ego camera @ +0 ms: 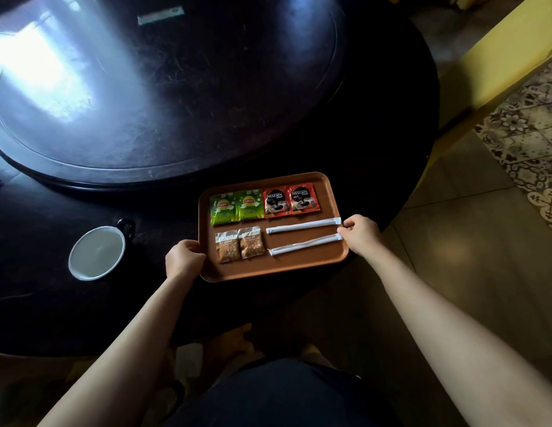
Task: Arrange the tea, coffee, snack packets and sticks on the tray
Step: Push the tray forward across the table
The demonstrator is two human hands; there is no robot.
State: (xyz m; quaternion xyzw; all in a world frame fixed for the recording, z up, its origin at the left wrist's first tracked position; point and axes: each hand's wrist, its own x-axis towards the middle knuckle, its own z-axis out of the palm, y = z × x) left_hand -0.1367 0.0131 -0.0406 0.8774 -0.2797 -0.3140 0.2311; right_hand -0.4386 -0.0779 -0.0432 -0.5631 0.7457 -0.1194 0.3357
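Observation:
A brown tray point(327, 192) lies near the table's front edge. On it, two green tea packets point(236, 206) lie side by side at the back left, and two red coffee packets point(290, 200) sit to their right. Two tan snack packets point(240, 246) lie in the front left. Two white paper-wrapped sticks point(302, 226) run across the right half, one behind the other. My left hand point(183, 257) grips the tray's left rim. My right hand point(359, 234) is at the right rim, fingertips pinching the right ends of both sticks.
A black mug with a white inside point(97, 252) stands left of the tray. A large dark turntable point(163, 97) fills the round table's middle, with a white wrapped item point(160, 15) at its far side. A yellow seat point(503, 53) and patterned floor tiles are at right.

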